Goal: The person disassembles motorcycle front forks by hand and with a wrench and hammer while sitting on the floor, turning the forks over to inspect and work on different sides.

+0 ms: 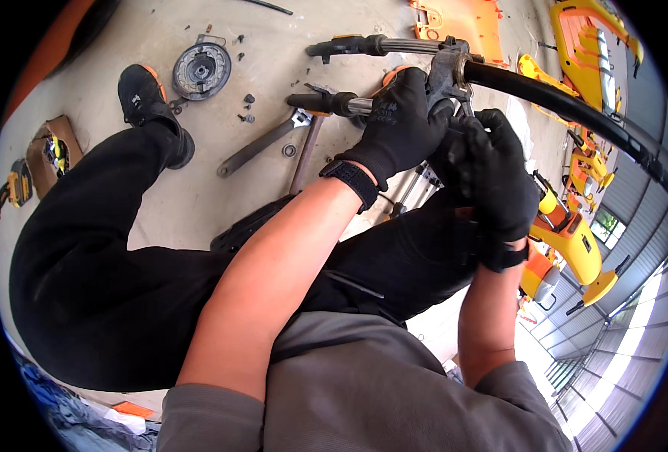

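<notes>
My gloved left hand [398, 128] grips a metal fork crown [447, 75] at the top centre, fingers curled round its lower side. The crown joins two fork legs [413, 45], pointing left, and a long black tube [552, 94], running right. My gloved right hand [500, 173] is closed just below the crown, its fingers on a slim metal tool [466, 106] that looks like a spanner; the tool's lower part is hidden by the hand.
An adjustable wrench [255, 151], hammer [304, 154], brake drum plate [201, 69], small bolts and washer [289, 150] lie on the floor [240, 98]. A box [48, 151] and power tool [18, 184] are left; yellow vehicle parts [582, 245] stand right. My legs [100, 226] surround the work.
</notes>
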`<state>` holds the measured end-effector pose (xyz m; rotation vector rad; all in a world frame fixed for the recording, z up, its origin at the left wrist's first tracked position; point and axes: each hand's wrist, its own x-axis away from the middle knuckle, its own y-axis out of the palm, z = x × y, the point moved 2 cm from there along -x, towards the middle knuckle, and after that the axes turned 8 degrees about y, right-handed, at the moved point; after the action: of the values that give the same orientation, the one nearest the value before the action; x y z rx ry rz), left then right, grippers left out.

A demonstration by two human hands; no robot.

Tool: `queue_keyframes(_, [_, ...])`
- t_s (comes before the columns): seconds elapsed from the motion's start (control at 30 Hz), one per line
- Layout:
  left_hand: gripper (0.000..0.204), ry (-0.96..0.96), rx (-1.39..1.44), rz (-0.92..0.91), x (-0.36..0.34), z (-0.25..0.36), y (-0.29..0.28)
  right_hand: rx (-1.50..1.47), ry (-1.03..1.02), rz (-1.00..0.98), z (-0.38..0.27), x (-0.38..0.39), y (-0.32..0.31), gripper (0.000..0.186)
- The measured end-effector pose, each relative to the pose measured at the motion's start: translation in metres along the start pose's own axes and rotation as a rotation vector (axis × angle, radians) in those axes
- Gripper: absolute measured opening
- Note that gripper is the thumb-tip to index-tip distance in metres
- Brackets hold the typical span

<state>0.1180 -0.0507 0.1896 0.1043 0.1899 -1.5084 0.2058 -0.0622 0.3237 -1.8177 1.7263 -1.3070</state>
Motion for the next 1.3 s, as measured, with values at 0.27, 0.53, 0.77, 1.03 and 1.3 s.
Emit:
queue_keyframes(0.27, [0.043,0.077,0.075,0.041,0.010,-0.008,0.019,-0.134,0.245,-0.058,0.006,0.011,-0.003,0.018])
queue_keyframes(0.53, [0.052,0.029,0.057,-0.026,0.008,-0.004,0.019,-0.121,0.141,0.002,0.015,0.007,0.000,0.015])
queue_keyframes(0.77, [0.055,-0.026,0.090,-0.046,0.009,-0.004,0.018,-0.203,0.090,0.011,0.031,0.004,0.008,0.016])
queue_keyframes(1.03, [0.042,0.046,-0.047,0.018,0.010,-0.002,0.016,-0.185,0.077,0.048,0.035,0.006,0.012,0.016])
queue_keyframes(1.3, [0.046,0.019,-0.003,-0.003,0.011,-0.004,0.017,-0.294,0.033,0.060,0.044,0.005,0.019,0.017])
